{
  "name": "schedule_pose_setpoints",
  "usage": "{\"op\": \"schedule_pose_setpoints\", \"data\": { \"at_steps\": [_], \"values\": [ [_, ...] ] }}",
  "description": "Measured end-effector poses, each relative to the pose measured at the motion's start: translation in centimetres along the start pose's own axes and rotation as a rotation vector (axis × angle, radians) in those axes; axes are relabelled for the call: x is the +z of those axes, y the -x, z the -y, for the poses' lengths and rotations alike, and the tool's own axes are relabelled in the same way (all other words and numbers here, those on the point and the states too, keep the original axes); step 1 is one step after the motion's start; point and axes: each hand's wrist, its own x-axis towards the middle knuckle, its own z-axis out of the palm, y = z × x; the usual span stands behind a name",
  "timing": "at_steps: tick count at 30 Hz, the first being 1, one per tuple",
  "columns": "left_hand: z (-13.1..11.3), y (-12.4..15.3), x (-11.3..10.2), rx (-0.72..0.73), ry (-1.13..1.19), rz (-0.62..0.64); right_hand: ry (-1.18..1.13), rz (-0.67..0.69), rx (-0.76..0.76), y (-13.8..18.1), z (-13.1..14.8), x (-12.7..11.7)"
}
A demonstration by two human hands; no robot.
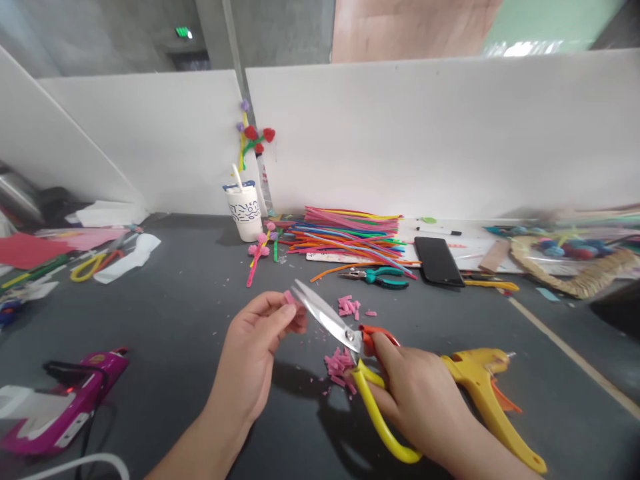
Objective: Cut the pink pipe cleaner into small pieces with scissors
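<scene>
My left hand (257, 357) pinches a small pink pipe-cleaner piece (289, 297) between thumb and fingertips. My right hand (417, 400) grips the yellow and orange handles of a pair of scissors (330, 320), whose steel blades point up-left and meet the pink piece. Below the blades lie cut pink bits (340, 367) on the dark table (190, 313), with a second small heap of pink bits (349, 307) just beyond them.
A yellow glue gun (483, 387) lies right of my right hand; a pink glue gun (75, 400) lies at the lower left. Behind are a pile of coloured pipe cleaners (350, 237), green pliers (380, 275), a black phone (437, 260), a white cup (245, 210) and a woven wreath (575, 267).
</scene>
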Motion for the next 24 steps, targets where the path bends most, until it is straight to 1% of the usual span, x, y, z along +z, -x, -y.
{"op": "schedule_pose_setpoints", "data": {
  "at_steps": [3, 6, 9, 11, 14, 17, 19, 21, 24],
  "values": [
    [0.0, -0.5, -0.4, 0.036, 0.026, -0.072, -0.032, 0.017, -0.032, 0.1, 0.1, -0.1],
    [-0.3, -1.2, -0.8, 0.049, 0.039, -0.163, -0.072, -0.012, -0.02, 0.1, 0.2, -0.2],
    [-0.3, -1.8, -1.3, 0.056, 0.061, -0.187, -0.166, -0.006, 0.03, -0.2, 0.2, -0.4],
    [-0.1, -2.0, -1.5, 0.048, 0.057, -0.177, -0.202, 0.055, 0.089, -0.5, 0.1, -0.5],
    [0.4, -2.1, -1.5, 0.001, 0.027, -0.145, -0.188, 0.139, 0.183, -0.8, -0.1, -0.8],
    [1.0, -1.9, -1.2, -0.06, -0.009, -0.092, -0.204, 0.182, 0.243, -0.9, -0.2, -1.0],
    [1.4, -1.7, -0.9, -0.089, -0.029, -0.047, -0.24, 0.186, 0.282, -1.0, -0.3, -1.1],
    [1.7, -1.6, -0.8, -0.105, -0.043, -0.009, -0.348, 0.18, 0.326, -1.0, -0.4, -1.0],
    [2.0, -1.5, -0.7, -0.121, -0.059, 0.022, -0.627, 0.193, 0.384, -1.0, -0.9, -0.8]
  ]
}}
